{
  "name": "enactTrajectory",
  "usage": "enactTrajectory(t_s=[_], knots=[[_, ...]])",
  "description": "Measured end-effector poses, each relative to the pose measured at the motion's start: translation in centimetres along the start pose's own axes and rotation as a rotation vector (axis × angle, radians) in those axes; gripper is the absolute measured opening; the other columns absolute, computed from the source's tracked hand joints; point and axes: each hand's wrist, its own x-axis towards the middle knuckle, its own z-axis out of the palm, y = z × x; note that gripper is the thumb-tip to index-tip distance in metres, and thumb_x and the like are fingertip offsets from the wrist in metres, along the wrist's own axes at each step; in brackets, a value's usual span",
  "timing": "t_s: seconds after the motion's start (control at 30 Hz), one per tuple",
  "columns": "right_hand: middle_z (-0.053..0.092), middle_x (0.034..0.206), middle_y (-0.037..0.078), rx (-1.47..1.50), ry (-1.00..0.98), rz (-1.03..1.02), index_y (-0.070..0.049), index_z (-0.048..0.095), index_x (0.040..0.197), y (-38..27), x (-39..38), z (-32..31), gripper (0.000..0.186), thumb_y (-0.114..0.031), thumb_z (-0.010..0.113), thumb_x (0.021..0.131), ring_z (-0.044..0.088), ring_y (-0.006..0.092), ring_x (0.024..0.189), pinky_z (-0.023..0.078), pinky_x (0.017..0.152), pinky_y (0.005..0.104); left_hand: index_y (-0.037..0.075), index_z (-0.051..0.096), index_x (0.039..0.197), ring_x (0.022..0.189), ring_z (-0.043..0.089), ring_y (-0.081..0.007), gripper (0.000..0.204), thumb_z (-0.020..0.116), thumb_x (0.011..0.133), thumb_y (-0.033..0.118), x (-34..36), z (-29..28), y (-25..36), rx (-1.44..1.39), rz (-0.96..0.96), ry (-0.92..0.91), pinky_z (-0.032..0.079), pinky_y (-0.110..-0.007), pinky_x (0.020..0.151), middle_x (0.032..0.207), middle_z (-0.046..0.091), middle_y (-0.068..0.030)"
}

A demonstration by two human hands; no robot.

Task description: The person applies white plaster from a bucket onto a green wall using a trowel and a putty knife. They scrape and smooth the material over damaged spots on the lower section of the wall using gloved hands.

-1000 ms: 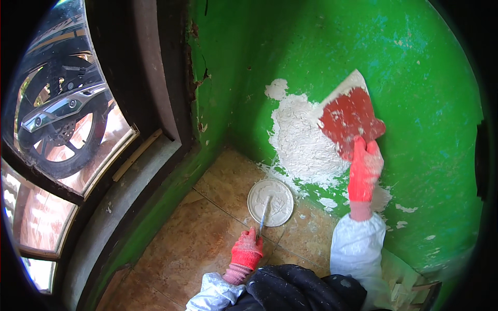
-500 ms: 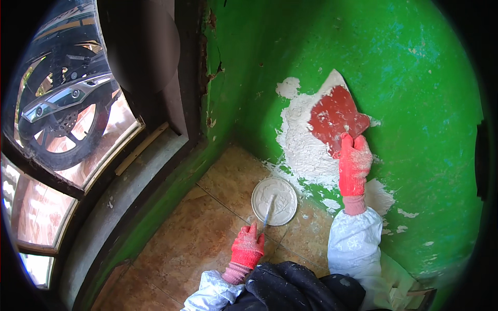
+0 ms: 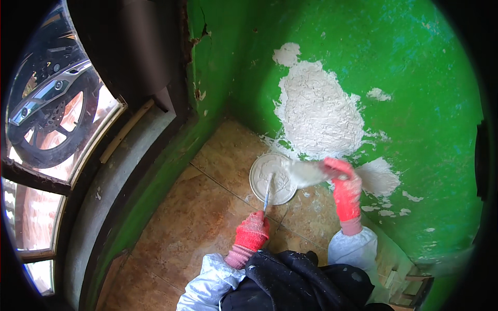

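A round tub [image 3: 251,184] of smooth white putty [image 3: 282,189] stands on the tiled floor beside the wall. In my left hand [image 3: 251,231], red-gloved and closed, is the thin handle of a tool [image 3: 267,196] whose far end lies in the putty. My right hand [image 3: 346,193], also red-gloved, grips a putty spreader [image 3: 308,174], blurred by motion. Its white-smeared blade reaches to the right side of the tub; whether it touches the rim I cannot tell. Above the tub, a rough white putty patch [image 3: 319,109] covers part of the green wall [image 3: 430,135].
Smaller putty smears [image 3: 381,177] mark the wall at the right. Brown floor tiles [image 3: 181,223] spread out left of the tub. A dark-framed window [image 3: 39,179] with a sill lies at far left, a motorcycle wheel [image 3: 57,114] behind its glass. Dark cloth [image 3: 290,282] covers my lap.
My right hand has brought the spreader down off the wall patch to the tub, uncovering the putty there. My left hand still holds the tool in the putty. The view has shifted slightly.
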Motion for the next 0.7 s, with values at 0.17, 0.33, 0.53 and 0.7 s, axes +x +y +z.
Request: enactTrajectory(t_s=[0.17,0.33,0.53,0.7], knots=[[0.064,0.101,0.009,0.075,-0.188,0.218,0.0,0.066,0.092,4.9,-3.2,-0.8,0.02,0.004,0.05,0.08,0.059,0.0166,0.093,0.047,0.076,0.0273,0.01,0.055,0.098,0.085,0.06,-0.0383,0.024,0.051,0.084,0.028,-2.2,-0.6,0.7,-0.018,-0.124,0.019,0.047,-0.049,0.072,0.096,0.061,-0.0162],[0.064,0.097,0.01,-0.154,-0.256,0.249,0.001,0.066,0.092,8.0,-2.9,-0.9,0.018,0.002,0.054,0.08,0.059,0.0145,0.091,0.047,0.073,0.0255,0.011,0.056,0.103,0.088,0.06,-0.0373,0.026,0.051,0.084,0.029,-3.4,-1.0,0.6,-0.023,-0.166,0.044,0.047,-0.048,0.074,0.097,0.061,-0.016],[0.05,0.126,0.014,-0.403,-0.27,0.103,-0.004,0.045,0.129,8.3,-0.5,-1.2,0.061,0.007,0.056,0.069,0.06,0.0198,0.077,0.049,0.07,0.0294,0.01,0.054,0.105,0.086,0.059,-0.038,0.027,0.05,0.084,0.028,-2.9,-1.3,1.3,-0.008,-0.209,0.017,0.047,-0.049,0.073,0.097,0.06,-0.0158],[0.059,0.111,0.02,-0.69,-0.27,0.325,-0.009,0.042,0.133,3.8,1.2,0.4,0.065,-0.006,0.06,0.07,0.061,0.0287,0.081,0.049,0.075,0.0336,0.01,0.053,0.108,0.084,0.06,-0.0377,0.029,0.05,0.084,0.027,-3.4,-1.2,1.0,-0.001,-0.211,0.078,0.048,-0.049,0.07,0.095,0.06,-0.0159]])
